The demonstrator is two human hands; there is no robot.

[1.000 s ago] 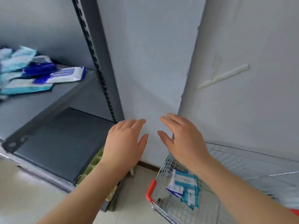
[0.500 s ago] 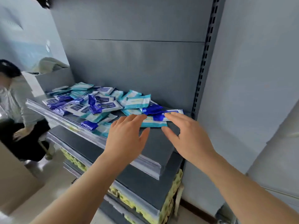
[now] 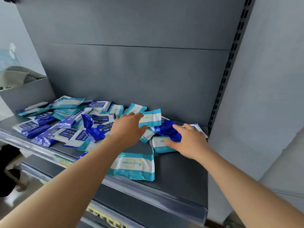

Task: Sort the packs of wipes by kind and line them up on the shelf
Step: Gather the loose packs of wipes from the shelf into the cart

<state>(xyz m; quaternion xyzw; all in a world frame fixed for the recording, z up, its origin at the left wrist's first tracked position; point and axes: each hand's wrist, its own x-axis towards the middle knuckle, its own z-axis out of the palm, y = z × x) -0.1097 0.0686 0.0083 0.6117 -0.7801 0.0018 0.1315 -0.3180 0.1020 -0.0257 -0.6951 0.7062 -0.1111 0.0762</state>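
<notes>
Head view: my left hand (image 3: 127, 129) and right hand (image 3: 189, 140), both spread open, press mixed packs; the teal pack (image 3: 133, 167) at the shelf (image 3: 179, 181) edge could slide off.

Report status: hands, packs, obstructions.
Left hand open on teal pack. Right hand open over dark blue pack. Packs unsorted on shelf. No obstructions.

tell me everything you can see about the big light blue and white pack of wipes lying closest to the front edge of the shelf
The pack is a flat, soft pouch of glossy film: a white middle band with a faint yellowish emblem and small print, light blue bands on both long sides, crimped ends. It lies flat, label up and reading upside down, on the grey shelf near its front edge, apart from the main heap. The left forearm passes over one end. Neither hand holds it.
</notes>
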